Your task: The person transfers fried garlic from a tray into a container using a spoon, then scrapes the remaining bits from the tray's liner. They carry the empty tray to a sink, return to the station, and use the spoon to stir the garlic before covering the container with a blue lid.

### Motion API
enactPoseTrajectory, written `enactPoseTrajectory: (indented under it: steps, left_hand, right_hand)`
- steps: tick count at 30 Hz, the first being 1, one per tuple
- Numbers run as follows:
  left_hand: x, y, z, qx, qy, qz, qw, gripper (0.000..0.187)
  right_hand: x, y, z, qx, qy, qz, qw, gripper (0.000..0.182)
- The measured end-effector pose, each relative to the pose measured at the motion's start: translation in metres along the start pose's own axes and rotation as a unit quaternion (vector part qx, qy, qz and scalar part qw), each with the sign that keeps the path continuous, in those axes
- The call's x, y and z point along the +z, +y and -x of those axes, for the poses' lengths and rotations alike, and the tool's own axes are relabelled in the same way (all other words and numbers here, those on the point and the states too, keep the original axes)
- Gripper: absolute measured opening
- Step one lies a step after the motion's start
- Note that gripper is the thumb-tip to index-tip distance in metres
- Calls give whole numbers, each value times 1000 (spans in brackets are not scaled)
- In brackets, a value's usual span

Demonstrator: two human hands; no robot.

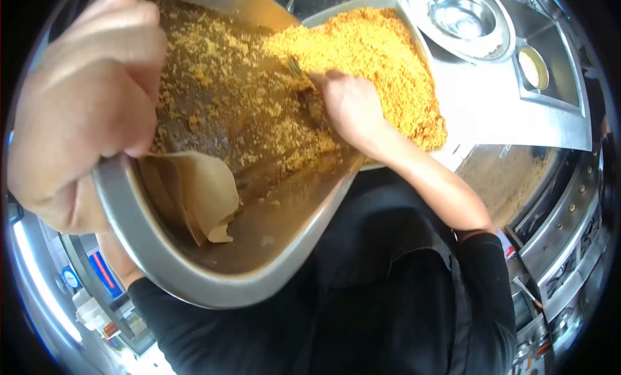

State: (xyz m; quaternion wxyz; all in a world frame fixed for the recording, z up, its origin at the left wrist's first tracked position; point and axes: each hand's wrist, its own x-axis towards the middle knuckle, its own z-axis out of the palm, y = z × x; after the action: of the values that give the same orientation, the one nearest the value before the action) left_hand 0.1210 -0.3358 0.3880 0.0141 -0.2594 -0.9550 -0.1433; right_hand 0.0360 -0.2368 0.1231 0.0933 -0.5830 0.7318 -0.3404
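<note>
My left hand (90, 110) is closed around the rim of a large deep metal pan (239, 287), which tilts to the right. Golden-brown crumbs stick to the pan's inner face, and a loose flap of beige paper (207, 187) hangs inside its near corner, by my left thumb. Inside the pan's lower right side, my right hand (354, 110) is closed on a small dark tool, whose ridged end (295, 67) shows past the fingers; its kind I cannot make out. Orange crumbs (381, 58) are heaped in a pale rectangular tub (420, 42) beneath the pan's edge.
A perforated metal colander (498, 35) stands behind the tub on the steel counter (482, 93). Right of it is a sink (569, 71) with a round tin (533, 67) inside. A brown-stained board (504, 177) lies at right. Shelving (97, 271) stands at lower left.
</note>
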Motion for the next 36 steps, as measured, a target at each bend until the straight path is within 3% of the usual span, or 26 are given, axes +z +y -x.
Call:
enactPoseTrajectory:
  steps: [2, 4, 5, 6, 7, 9, 12, 17, 19, 23, 25, 26, 28, 32, 33, 34, 35, 36]
  left_hand:
    - [3, 0, -1, 5, 31, 0, 1000, 32]
    - [-3, 1, -7, -2, -12, -8, 1000, 35]
    - [3, 4, -11, 2, -15, -10, 1000, 35]
    - [14, 10, -14, -18, 36, -46, 998, 36]
    - [21, 11, -16, -40, 88, -78, 992, 38]
    - [12, 4, -12, -26, 69, -56, 996, 38]
    - [10, 5, -18, -17, 46, -42, 998, 38]
    - [7, 4, -17, -24, 69, -40, 997, 38]
    - [-9, 3, -23, -1, -65, -40, 997, 38]
    - [-1, 2, -23, 5, -72, -23, 997, 36]
    - [20, 11, -20, -22, 77, -125, 989, 34]
    - [17, 12, -22, -24, 76, -125, 989, 34]
    - [9, 11, -28, -30, -18, -93, 995, 33]
    - [6, 6, -39, -55, -2, -94, 994, 33]
    - [-21, -7, -47, -10, -175, -50, 983, 32]
    - [-33, -13, -58, 38, -342, -2, 939, 31]
    - [-31, -14, -55, 32, -344, 9, 938, 31]
    - [-6, -5, -52, 5, -188, -31, 982, 31]
  right_hand:
    - [1, -8, -16, -17, 17, -21, 999, 31]
    - [28, 0, -40, -53, 58, -19, 997, 30]
    - [40, 11, -48, -60, 36, -1, 998, 10]
    - [43, 16, -49, -60, 42, 0, 997, 10]
    - [43, 23, -48, -9, -14, 6, 1000, 18]
    - [29, 35, -41, 77, -77, 23, 994, 30]
    - [15, 57, -29, 75, -20, 69, 995, 35]
    - [-19, 34, -14, 64, -34, 42, 996, 44]
    - [-15, 11, -2, 3, -61, 46, 997, 47]
    - [20, 29, 16, -35, -112, 42, 992, 46]
    - [15, 39, 18, -6, -95, 65, 993, 45]
    - [12, 44, 20, 21, -82, 84, 993, 44]
    - [9, 60, 23, 25, -64, 79, 995, 45]
    - [6, 64, 27, 10, -40, 83, 996, 46]
    - [-1, 53, 28, -1, -61, 57, 997, 47]
    - [-6, 44, 30, -11, -80, 30, 996, 48]
    - [-12, 39, 34, -50, -95, -6, 994, 47]
    - [-8, 37, 41, -84, -111, -17, 990, 46]
